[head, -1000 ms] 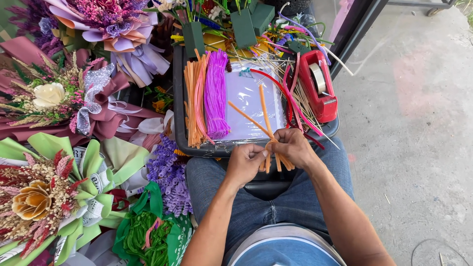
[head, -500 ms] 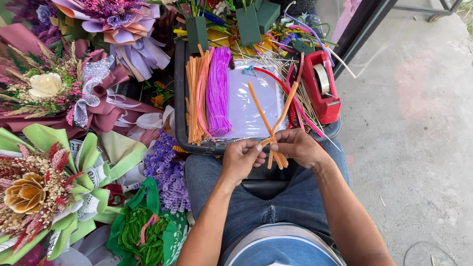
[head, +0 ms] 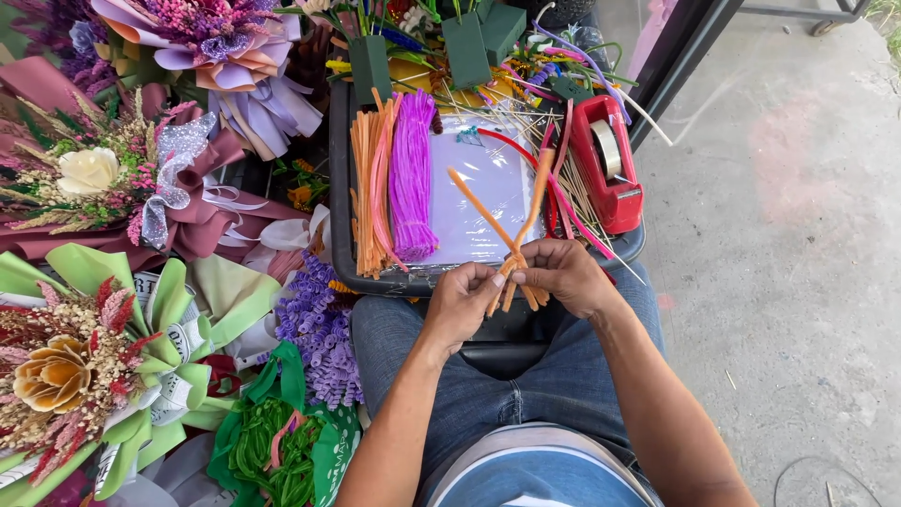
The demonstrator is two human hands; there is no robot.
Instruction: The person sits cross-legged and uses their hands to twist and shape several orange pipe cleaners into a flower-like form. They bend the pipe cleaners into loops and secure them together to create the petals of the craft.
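Observation:
My left hand [head: 462, 302] and my right hand [head: 563, 274] meet over my lap, both pinching a small bunch of orange pipe cleaners [head: 514, 246]. Two of the stems cross and stick up and away over the tray; short ends hang below my fingers. Just beyond my hands a black tray [head: 340, 223] rests on my knees. It holds a bundle of orange and pink pipe cleaners [head: 369, 188], a purple bundle [head: 413, 178] and a clear plastic sheet [head: 488, 202].
A red tape dispenser [head: 608, 171] sits at the tray's right end beside thin wooden sticks [head: 526, 127]. Green foam blocks [head: 466, 47] stand behind. Wrapped bouquets [head: 103, 178] fill the left; a green bag [head: 282, 451] lies by my left knee. Concrete floor [head: 788, 244] lies to the right.
The orange stems have been turned in my hands: the long ends now cross and point up over the tray. My hands have shifted slightly left and stay together.

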